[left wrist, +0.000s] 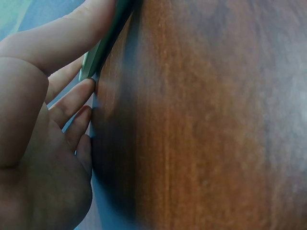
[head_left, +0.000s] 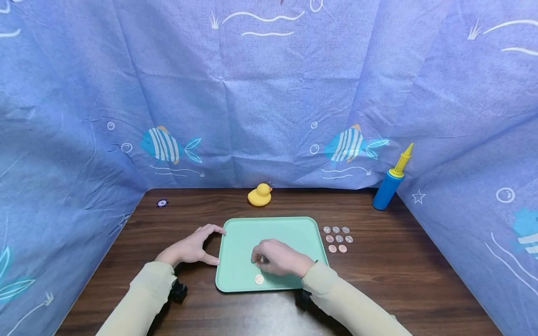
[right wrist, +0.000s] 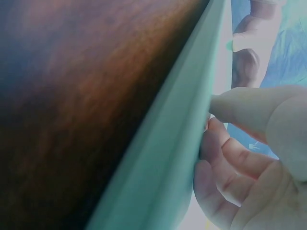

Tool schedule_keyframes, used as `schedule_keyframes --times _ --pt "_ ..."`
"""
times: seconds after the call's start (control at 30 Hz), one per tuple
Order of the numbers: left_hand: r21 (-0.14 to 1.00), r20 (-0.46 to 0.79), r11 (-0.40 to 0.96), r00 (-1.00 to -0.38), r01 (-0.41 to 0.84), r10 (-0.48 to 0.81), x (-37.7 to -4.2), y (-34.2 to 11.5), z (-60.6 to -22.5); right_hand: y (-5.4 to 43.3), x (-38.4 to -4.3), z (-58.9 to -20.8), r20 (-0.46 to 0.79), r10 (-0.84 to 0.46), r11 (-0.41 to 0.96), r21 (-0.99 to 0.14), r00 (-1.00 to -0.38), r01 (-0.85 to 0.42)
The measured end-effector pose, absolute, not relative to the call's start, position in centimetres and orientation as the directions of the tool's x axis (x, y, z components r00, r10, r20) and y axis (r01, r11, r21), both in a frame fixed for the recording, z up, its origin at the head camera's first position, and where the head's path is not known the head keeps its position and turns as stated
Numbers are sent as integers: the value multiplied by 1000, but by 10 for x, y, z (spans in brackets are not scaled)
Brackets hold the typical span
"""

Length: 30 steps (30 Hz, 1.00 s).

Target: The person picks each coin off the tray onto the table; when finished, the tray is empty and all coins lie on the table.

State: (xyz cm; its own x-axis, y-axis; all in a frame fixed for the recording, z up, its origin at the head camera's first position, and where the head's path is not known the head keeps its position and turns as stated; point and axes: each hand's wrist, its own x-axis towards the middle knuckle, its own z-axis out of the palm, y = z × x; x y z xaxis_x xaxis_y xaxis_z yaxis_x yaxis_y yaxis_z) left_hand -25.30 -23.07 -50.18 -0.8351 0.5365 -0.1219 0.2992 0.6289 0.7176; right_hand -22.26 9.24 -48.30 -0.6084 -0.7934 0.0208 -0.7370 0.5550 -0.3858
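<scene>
A mint-green tray [head_left: 235,242] lies on the table. My left hand [head_left: 191,245] touches its left rim, thumb and fingers spread and fairly straight; the left wrist view shows the thumb [left wrist: 72,36] against the tray's edge. Above the tray's middle is my right hand [head_left: 279,257], fingers curled. In the right wrist view its thumb and fingertips [right wrist: 218,127] come together low at the tray's surface, pinching what looks like a coin, mostly hidden. Just below that hand, a copper coin [head_left: 259,279] lies flat on the tray.
Several copper and silvery coins [head_left: 339,239] lie in rows right of the tray. Behind it sits a yellow rubber duck [head_left: 260,195]. A blue and yellow hand pump [head_left: 388,186] stands at the back right, a dark round chip [head_left: 162,203] at the back left. Blue fabric encloses the table.
</scene>
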Motion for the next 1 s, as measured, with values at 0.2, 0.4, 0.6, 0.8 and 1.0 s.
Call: schedule_keyframes --times 0.2,0.4,0.6,0.8,1.0 --pt "719 -121 628 -836 298 536 -252 -231 -501 91 -223 -483 -8 -790 572 -366 -612 -734" --pt "716 -126 632 -834 298 537 -252 -231 -502 90 -222 -484 -4 -792 571 -360 -611 -738" --pt "717 -122 629 -834 301 539 -253 -232 -501 90 -221 -484 29 -804 542 -376 -594 -752" --pt "719 -120 624 -830 307 546 -254 -233 -502 93 -220 -484 50 -810 516 -413 -585 -750" --pt "716 -120 625 -828 310 548 -255 -232 -502 98 -222 -483 96 -797 483 -491 -596 -725"
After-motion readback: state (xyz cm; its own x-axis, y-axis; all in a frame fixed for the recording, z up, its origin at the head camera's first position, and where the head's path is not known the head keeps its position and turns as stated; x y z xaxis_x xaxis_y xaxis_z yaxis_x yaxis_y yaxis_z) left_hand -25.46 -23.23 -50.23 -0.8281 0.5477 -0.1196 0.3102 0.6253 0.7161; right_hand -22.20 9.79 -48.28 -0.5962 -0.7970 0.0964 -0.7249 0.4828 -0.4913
